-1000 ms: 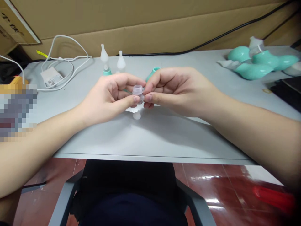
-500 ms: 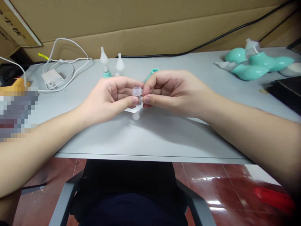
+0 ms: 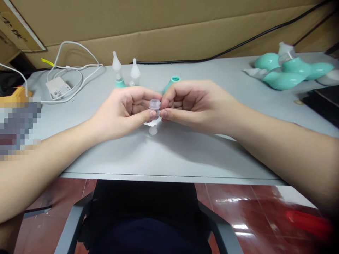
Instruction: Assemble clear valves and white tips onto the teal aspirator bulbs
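Note:
Between my two hands, above the grey table, is a small clear plastic collar-shaped piece (image 3: 154, 104) with a round rim on top. My left hand (image 3: 129, 109) is closed on its left side, thumb in front and fingers behind. From the right, my right hand (image 3: 190, 102) pinches its edge between thumb and index finger. Just below the hands lies a small round translucent piece (image 3: 153, 130). Behind the hands stand two white pointed nozzles (image 3: 116, 63), one above a teal base (image 3: 120, 83). A teal bulb with an open neck (image 3: 174, 80) is partly hidden by my right hand.
Several teal bulbs (image 3: 288, 80) with clear tips lie at the back right, near a black flat object (image 3: 321, 102). A white cable with an adapter (image 3: 58, 87) is at the back left. A black cable (image 3: 225, 54) runs along the cardboard wall (image 3: 159, 38).
The clear piece tips slightly, and its top rim shows more openly. Both hands keep their hold almost in place. The view shifts a little.

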A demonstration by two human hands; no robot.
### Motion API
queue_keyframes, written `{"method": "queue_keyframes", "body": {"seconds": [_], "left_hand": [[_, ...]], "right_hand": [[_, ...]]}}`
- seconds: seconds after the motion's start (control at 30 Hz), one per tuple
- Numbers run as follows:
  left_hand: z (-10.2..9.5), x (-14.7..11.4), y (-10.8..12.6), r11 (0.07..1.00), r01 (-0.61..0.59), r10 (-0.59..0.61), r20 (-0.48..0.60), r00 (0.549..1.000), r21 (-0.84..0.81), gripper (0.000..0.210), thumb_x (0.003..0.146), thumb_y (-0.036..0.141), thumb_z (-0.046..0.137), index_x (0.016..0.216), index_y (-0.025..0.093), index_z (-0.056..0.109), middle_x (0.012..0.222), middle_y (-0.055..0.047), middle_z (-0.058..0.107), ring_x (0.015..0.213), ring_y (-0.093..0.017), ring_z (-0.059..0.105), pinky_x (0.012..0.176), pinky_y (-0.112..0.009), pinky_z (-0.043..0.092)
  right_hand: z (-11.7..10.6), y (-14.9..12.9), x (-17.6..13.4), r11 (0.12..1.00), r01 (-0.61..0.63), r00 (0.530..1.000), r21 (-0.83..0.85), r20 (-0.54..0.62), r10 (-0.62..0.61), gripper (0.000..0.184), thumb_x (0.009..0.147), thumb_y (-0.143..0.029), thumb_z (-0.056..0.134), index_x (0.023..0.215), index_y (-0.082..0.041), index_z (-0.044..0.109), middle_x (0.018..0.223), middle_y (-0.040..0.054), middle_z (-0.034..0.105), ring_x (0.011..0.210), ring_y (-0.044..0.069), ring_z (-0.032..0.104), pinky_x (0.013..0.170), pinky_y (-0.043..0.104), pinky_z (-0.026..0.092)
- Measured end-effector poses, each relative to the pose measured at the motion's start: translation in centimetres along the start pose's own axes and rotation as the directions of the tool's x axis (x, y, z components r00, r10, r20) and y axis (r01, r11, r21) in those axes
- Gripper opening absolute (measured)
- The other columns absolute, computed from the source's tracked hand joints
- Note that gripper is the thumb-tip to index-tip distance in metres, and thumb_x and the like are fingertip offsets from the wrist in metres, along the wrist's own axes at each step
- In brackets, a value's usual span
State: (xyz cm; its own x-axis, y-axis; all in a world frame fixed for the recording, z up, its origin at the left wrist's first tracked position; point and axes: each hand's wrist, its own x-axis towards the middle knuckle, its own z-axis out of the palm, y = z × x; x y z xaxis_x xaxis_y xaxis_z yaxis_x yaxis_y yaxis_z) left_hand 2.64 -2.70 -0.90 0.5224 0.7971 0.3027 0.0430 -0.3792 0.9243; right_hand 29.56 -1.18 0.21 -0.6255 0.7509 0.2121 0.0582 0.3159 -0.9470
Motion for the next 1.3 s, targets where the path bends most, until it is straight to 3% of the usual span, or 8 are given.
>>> {"method": "queue_keyframes", "body": {"seconds": [0.33,0.57,0.73,0.87,1.3], "left_hand": [[0.0,0.0,0.4,0.998,-0.019,0.016,0.039,0.999,0.064,0.015,0.104,0.025,0.099,0.116,0.020,0.091,0.106,-0.004,0.095,0.106,-0.028,0.100,0.099,-0.037,0.087],[-0.1,-0.1,0.3,0.997,-0.041,0.036,0.071,0.997,0.062,0.012,0.103,0.015,0.090,0.111,0.023,0.089,0.110,-0.001,0.099,0.096,-0.023,0.099,0.086,-0.032,0.085],[-0.2,-0.2,0.2,0.997,-0.056,0.049,0.114,0.992,0.062,0.016,0.100,0.013,0.090,0.113,0.024,0.090,0.106,-0.001,0.098,0.093,-0.022,0.099,0.081,-0.027,0.082],[-0.3,-0.2,0.3,0.996,-0.042,0.032,0.123,0.992,0.076,0.014,0.102,0.016,0.092,0.112,0.024,0.089,0.109,-0.002,0.098,0.094,-0.023,0.099,0.082,-0.029,0.083],[-0.4,-0.1,0.3,0.999,-0.017,0.012,0.143,0.990,0.027,0.014,0.103,0.014,0.094,0.112,0.023,0.088,0.110,-0.003,0.097,0.097,-0.025,0.099,0.089,-0.033,0.085]], "right_hand": [[0.0,0.1,0.1,0.999,0.013,0.999,-0.030,0.032,-0.012,0.053,0.095,-0.064,0.117,0.095,-0.026,0.079,0.091,0.0035,0.085,0.083,0.021,0.075,0.075,0.039,0.059],[-0.7,0.3,0.0,0.969,0.070,0.996,-0.238,0.074,-0.054,0.050,0.106,-0.068,0.104,0.096,-0.025,0.081,0.088,0.0031,0.083,0.078,0.020,0.071,0.071,0.039,0.055],[-1.0,0.4,-0.1,0.949,0.116,0.989,-0.294,0.121,-0.083,0.039,0.112,-0.056,0.098,0.096,-0.024,0.083,0.088,0.0023,0.084,0.079,0.017,0.072,0.072,0.037,0.055],[-1.0,0.4,-0.2,0.947,0.129,0.986,-0.295,0.139,-0.091,0.031,0.113,-0.047,0.096,0.096,-0.025,0.083,0.089,0.0013,0.085,0.079,0.016,0.073,0.071,0.035,0.054],[-1.0,0.3,-0.2,0.939,0.139,0.986,-0.315,0.131,-0.102,0.044,0.113,-0.060,0.099,0.094,-0.024,0.083,0.085,0.0011,0.082,0.075,0.016,0.067,0.069,0.036,0.052]]}}
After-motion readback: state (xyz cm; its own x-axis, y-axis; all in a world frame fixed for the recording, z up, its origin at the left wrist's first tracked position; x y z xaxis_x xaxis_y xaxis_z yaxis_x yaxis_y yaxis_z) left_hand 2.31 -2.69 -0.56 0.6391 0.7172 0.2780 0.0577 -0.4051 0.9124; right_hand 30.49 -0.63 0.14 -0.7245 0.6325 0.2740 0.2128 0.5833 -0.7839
